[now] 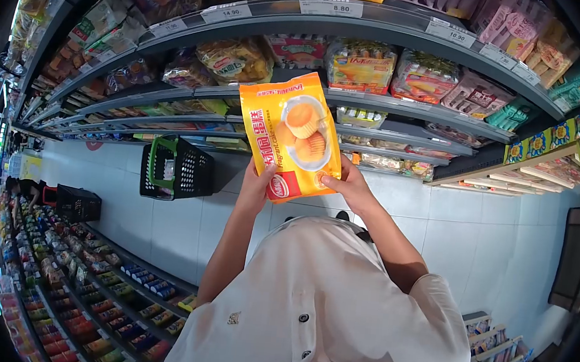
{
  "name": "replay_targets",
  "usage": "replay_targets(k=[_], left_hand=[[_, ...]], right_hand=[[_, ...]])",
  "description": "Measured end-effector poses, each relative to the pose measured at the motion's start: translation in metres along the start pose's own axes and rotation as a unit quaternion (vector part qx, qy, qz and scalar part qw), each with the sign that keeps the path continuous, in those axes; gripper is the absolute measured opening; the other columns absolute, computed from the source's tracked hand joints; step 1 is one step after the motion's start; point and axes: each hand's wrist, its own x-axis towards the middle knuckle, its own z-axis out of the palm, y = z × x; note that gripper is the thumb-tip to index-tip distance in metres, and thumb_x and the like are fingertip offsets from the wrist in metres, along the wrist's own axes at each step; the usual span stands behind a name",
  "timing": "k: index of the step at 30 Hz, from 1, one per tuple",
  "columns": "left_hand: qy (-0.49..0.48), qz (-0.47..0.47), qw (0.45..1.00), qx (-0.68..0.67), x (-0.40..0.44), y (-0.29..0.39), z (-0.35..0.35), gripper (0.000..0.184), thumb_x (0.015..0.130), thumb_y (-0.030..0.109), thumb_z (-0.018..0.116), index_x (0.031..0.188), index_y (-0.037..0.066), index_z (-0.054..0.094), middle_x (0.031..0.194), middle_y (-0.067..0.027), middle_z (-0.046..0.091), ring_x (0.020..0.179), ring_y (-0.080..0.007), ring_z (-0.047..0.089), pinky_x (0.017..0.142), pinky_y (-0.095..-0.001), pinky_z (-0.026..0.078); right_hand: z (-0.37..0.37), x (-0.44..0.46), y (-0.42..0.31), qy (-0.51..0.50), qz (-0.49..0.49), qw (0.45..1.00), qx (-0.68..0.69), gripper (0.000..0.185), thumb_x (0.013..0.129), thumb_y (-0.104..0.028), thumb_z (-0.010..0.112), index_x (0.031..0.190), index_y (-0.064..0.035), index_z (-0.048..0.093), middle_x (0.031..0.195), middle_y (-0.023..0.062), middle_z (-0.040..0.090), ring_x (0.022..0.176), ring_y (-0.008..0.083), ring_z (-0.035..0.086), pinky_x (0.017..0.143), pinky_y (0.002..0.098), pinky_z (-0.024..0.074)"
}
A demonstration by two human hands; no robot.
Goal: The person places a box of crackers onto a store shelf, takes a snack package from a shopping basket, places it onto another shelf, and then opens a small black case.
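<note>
Between my two hands I hold a yellow bag of small cakes (pixel 277 128), its printed front with pictured cupcakes turned up toward me. My left hand (pixel 256 186) is closed on the bag's lower left edge, the thumb on the front. On the lower right corner, my right hand (pixel 348 185) grips it, thumb also on the front. The fingers behind the bag are hidden. Its upper part overlaps the view of the shelf (pixel 297 93) beyond.
Ahead rise grey shelves with packaged snacks (pixel 362 67) and price tags (pixel 331 7). A black basket with a green handle (pixel 194 169) stands on the tiled floor (pixel 396 225) to the left. Farther left are another dark basket (pixel 79 204) and a person (pixel 26 189). More shelves (pixel 107 296) line the lower left.
</note>
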Motion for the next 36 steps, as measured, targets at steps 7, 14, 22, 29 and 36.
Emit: replay_targets(k=[7, 14, 22, 29, 36], left_hand=[[0.007, -0.012, 1.000, 0.006, 0.000, -0.005, -0.006, 0.043, 0.093, 0.010, 0.060, 0.130, 0.001, 0.042, 0.122, -0.0108, 0.057, 0.107, -0.0168, 0.060, 0.093, -0.0326, 0.050], [0.049, 0.007, 0.998, -0.047, -0.009, -0.020, -0.027, 0.042, 0.094, 0.014, 0.058, 0.130, -0.001, 0.041, 0.124, -0.0111, 0.056, 0.111, -0.0194, 0.058, 0.096, -0.0339, 0.048], [0.124, 0.047, 0.991, 0.014, -0.032, -0.025, -0.021, 0.042, 0.091, 0.009, 0.058, 0.129, -0.002, 0.041, 0.120, -0.0116, 0.056, 0.106, -0.0188, 0.059, 0.093, -0.0334, 0.049], [0.137, 0.040, 0.985, 0.093, -0.038, -0.024, -0.012, 0.040, 0.087, 0.003, 0.062, 0.123, 0.000, 0.045, 0.115, -0.0108, 0.057, 0.101, -0.0161, 0.059, 0.089, -0.0309, 0.049], [0.099, 0.099, 0.978, 0.155, -0.028, 0.006, -0.008, 0.038, 0.085, 0.001, 0.065, 0.119, -0.001, 0.050, 0.112, -0.0107, 0.061, 0.097, -0.0165, 0.061, 0.086, -0.0304, 0.051]], right_hand=[[0.000, 0.000, 0.013, 0.013, -0.007, 1.000, 0.009, 0.062, 0.084, -0.006, 0.070, 0.138, -0.0016, 0.040, 0.126, 0.0054, 0.057, 0.113, 0.0125, 0.055, 0.098, 0.0284, 0.0435], [-0.004, 0.011, 0.022, -0.083, -0.025, 0.996, -0.027, 0.067, 0.083, -0.011, 0.074, 0.137, 0.0022, 0.037, 0.128, 0.0078, 0.055, 0.117, 0.0137, 0.052, 0.101, 0.0294, 0.0420], [0.008, 0.017, 0.015, -0.134, 0.020, 0.974, -0.183, 0.076, 0.080, -0.017, 0.076, 0.140, 0.0026, 0.034, 0.130, 0.0109, 0.053, 0.120, 0.0185, 0.050, 0.103, 0.0306, 0.0403], [0.003, 0.029, 0.028, -0.078, 0.013, 0.971, -0.227, 0.080, 0.078, -0.028, 0.079, 0.140, 0.0009, 0.036, 0.132, 0.0135, 0.052, 0.121, 0.0207, 0.051, 0.104, 0.0325, 0.0395], [0.016, 0.028, -0.007, -0.048, -0.036, 0.970, -0.236, 0.080, 0.077, -0.026, 0.080, 0.139, 0.0003, 0.038, 0.132, 0.0123, 0.052, 0.119, 0.0208, 0.053, 0.102, 0.0322, 0.0410]])
